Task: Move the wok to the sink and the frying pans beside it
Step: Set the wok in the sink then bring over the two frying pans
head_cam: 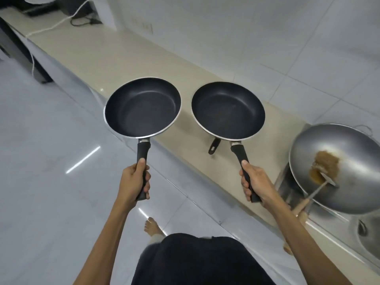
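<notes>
My left hand (134, 182) grips the black handle of a dark non-stick frying pan (143, 106), held level over the counter's front edge. My right hand (254, 183) holds a second, matching frying pan (228, 110) above the beige counter (127, 52). Under this pan a third black handle (214, 146) sticks out; whatever it belongs to is hidden. At the right, a steel wok (337, 159) rests tilted on the steel sink (370, 241). It holds brown residue and a metal spatula (320, 186) with a wooden handle.
The counter runs from far left to the sink along a white tiled wall. Cables and dark appliances (67, 7) sit at its far end. Glossy grey floor tiles lie to the left, with my bare foot (152, 226) below.
</notes>
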{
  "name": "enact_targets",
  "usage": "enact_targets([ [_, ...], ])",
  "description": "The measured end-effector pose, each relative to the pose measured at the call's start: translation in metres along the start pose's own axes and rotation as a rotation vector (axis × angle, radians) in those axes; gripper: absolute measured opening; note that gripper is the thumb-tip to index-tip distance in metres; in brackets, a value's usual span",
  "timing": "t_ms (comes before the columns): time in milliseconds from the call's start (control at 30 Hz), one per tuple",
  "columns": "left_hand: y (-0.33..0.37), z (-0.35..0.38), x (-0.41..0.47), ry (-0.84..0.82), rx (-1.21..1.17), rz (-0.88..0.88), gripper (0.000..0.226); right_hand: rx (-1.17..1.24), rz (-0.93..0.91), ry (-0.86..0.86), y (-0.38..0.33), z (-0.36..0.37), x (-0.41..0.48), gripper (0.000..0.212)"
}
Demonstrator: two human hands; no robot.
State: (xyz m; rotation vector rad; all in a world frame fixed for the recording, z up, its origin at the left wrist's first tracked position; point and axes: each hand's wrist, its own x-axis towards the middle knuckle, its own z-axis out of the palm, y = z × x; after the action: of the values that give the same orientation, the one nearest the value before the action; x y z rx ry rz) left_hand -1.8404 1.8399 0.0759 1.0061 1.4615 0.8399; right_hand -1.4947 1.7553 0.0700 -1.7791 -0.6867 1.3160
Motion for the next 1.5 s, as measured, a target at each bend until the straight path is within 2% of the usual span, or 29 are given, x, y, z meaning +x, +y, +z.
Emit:
enact_targets([
  [200, 0.032, -0.087, 0.095, -0.109, 0.103, 0.004, 0.042, 0.058, 0.026, 0.094, -0.039, 0.1, 0.028, 0.046],
  [433, 0.056, -0.13, 0.192, -0.167, 0.113, -0.005, 0.042, 0.112, 0.041, 0.173, -0.063, 0.175, 0.075, 0.046],
  [767, 0.08, -0.123, 0.319, -0.26, 0.185, 0.032, 0.044, 0.107, 0.042, 0.233, -0.08, 0.222, 0.165, 0.044],
  [1033, 0.095, -0.111, 0.402, -0.285, 0.22, -0.031, 0.046, 0.114, 0.062, 0.248, -0.101, 0.237, 0.226, 0.036],
  [1500, 0.072, -0.097, 0.474, -0.297, 0.328, -0.046, 0.054, 0.061, 0.117, 0.282, -0.096, 0.255, 0.275, 0.036],
])
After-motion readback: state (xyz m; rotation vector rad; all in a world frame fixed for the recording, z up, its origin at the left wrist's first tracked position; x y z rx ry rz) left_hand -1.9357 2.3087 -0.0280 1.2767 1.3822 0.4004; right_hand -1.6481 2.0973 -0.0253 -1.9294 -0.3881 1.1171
